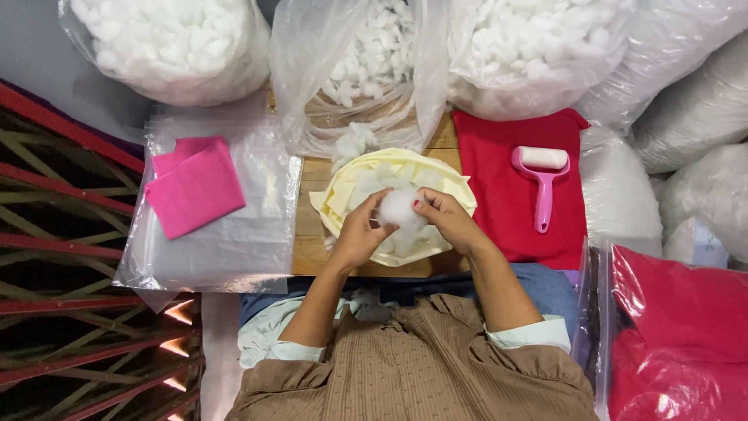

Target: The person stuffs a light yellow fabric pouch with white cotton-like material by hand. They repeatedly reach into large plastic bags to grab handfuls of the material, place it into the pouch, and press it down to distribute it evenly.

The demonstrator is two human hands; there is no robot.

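**Stuffing bench, seen from above: contents by size**

- Clear plastic sacks of white fibre balls (175, 43): several, ranged along the far edge and down the right side; the middle sack (358, 70) is open and spills a little filling towards the bench.
- Wooden table (310, 234): small, mostly covered.
- Stack of clear plastic bags (234, 234): lies flat on the table's left side, hanging over its edge.
- Red cloth (506, 203): spread on the table's right side.
- Red fabric in a clear bag (678, 335): at the lower right, off the table.
- Pale yellow fabric cover (436, 183): centre of the table, opened out, with white filling lying in it.
- Folded pink cloth (195, 183): on top of the plastic bags.
- Pink lint roller (543, 183): lies on the red cloth, white roll at the far end.
- Left hand (360, 234) and right hand (450, 222): both just above the yellow cover, fingers curled inward.
- Tuft of white filling (400, 208): pinched between the two hands' fingertips, directly over the cover.
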